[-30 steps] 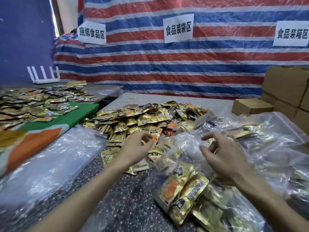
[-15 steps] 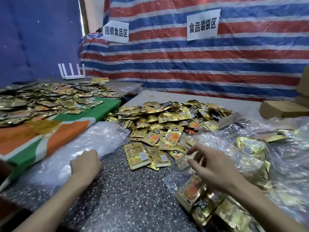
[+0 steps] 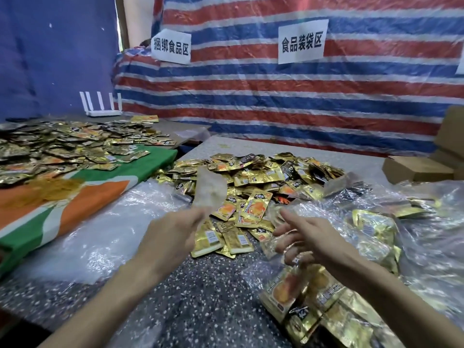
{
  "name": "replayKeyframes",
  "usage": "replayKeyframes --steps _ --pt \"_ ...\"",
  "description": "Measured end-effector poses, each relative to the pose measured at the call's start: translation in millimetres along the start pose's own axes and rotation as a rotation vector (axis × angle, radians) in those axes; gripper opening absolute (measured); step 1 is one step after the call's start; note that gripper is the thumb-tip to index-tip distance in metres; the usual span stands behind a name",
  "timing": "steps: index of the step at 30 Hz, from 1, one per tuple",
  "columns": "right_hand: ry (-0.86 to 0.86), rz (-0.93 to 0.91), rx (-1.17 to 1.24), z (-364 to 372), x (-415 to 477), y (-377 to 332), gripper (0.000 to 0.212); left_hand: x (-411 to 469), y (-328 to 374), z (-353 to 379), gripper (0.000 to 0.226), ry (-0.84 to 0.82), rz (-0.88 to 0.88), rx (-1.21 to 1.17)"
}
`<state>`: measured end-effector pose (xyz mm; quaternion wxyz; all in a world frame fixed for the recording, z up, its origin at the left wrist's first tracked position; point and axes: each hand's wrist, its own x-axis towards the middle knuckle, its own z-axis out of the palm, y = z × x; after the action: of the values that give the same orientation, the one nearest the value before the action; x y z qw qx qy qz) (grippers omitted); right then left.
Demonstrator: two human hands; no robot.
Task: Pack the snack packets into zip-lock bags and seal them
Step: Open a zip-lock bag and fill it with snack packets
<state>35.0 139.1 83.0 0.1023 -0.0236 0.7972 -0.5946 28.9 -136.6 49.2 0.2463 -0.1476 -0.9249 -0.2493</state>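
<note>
A heap of gold snack packets (image 3: 253, 175) lies on the speckled table (image 3: 200, 297) ahead of me. My left hand (image 3: 173, 234) pinches the lower edge of an empty clear zip-lock bag (image 3: 210, 188) and holds it upright over the near packets. Just to the right, my right hand (image 3: 310, 238) hovers with its index finger out and the other fingers loosely bent. It is above the crumpled top of a filled zip-lock bag (image 3: 313, 307) lying at the front right. Whether those fingers grip that plastic is unclear.
Empty clear bags (image 3: 82, 237) lie stacked at the left. More filled bags (image 3: 401, 229) are heaped at the right, with cardboard boxes (image 3: 416, 169) behind them. Another spread of packets (image 3: 62, 146) covers a green and orange cloth (image 3: 75, 197) at far left. A striped tarp backs the table.
My left hand went from the packet heap to the stack of empty bags at the left, then came back toward the middle holding one bag. The right hand stayed at the filled bag.
</note>
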Motion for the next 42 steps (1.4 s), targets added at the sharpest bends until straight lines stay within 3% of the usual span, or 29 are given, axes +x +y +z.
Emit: replayKeyframes --steps 2,3,5,9,15,18,21,24,26,29,32,36,42 --pt "-0.051 0.104 0.087 -1 1 -3 0.086 -5 27 3 0.066 0.038 0.266 0.074" --pt "-0.068 0.139 0.111 -1 1 -4 0.088 -8 38 6 0.07 0.082 0.376 0.117" --pt "-0.08 0.179 0.142 -2 0 -4 0.082 -14 53 13 0.055 0.091 0.533 0.128" --pt "-0.143 0.136 0.084 -12 -5 3 0.067 -28 55 28 0.048 -0.01 0.63 0.159" --pt "-0.208 0.17 0.059 -11 -16 5 0.083 -36 53 36 0.037 -0.083 0.68 0.124" --pt "-0.235 0.122 -0.127 -9 -18 8 0.05 -36 55 39 0.058 -0.05 0.706 0.139" --pt "-0.259 0.14 -0.179 -10 -19 12 0.016 -35 54 39 0.059 -0.018 0.735 0.128" --pt "-0.263 0.144 -0.062 -16 -18 10 0.018 -36 51 35 0.037 -0.129 0.659 0.105" --pt "-0.221 0.109 -0.032 -17 -19 7 0.019 -37 50 35 0.041 -0.209 0.516 0.026" --pt "-0.183 0.049 -0.025 -12 -21 3 0.024 -33 61 31 0.037 -0.383 0.115 -0.428" --pt "-0.218 -0.002 -0.019 -6 -21 -1 0.031 -22 79 33 0.055 -0.404 -0.109 -0.725" --pt "-0.251 -0.02 0.056 -9 -21 -9 0.034 -7 84 31 0.014 -0.494 -0.157 -0.899" --pt "-0.01 -0.078 0.023 -39 -16 -7 0.032 14 53 24 0.01 -0.378 -0.474 -1.082"
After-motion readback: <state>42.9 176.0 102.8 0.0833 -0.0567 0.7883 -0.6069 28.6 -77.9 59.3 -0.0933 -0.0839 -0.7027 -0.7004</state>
